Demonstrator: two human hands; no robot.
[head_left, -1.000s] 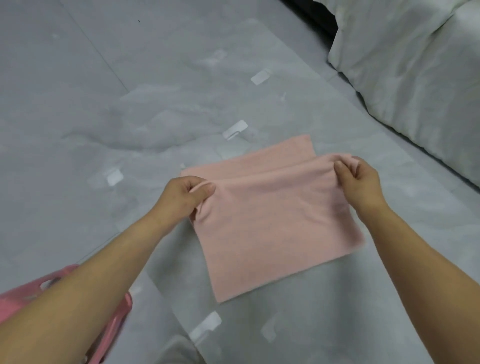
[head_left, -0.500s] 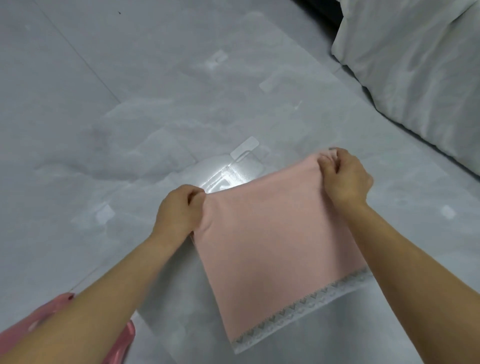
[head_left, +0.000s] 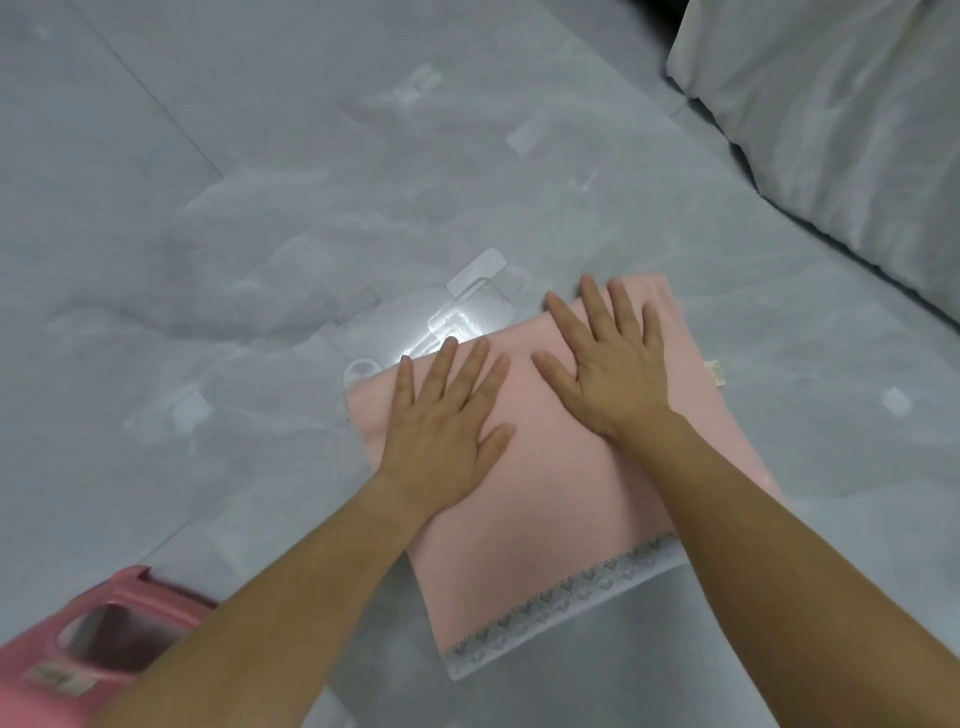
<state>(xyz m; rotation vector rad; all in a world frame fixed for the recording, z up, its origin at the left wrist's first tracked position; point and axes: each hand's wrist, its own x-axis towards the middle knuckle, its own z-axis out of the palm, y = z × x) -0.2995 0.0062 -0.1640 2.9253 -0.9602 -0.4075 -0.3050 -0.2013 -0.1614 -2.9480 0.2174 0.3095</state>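
At the lower left corner sits a pink basket (head_left: 78, 639), partly hidden behind the left forearm. Further right, a folded pink towel (head_left: 550, 499) lies flat on the grey floor (head_left: 208, 312), its patterned grey border along the near edge. The left hand (head_left: 447, 436) presses on the towel's left part — palm down, fingers straight and spread. Just beside it, the right hand (head_left: 613, 374) lies flat on the far right part, fingers spread too. At the upper right, white bedding (head_left: 841, 130) stands well apart.
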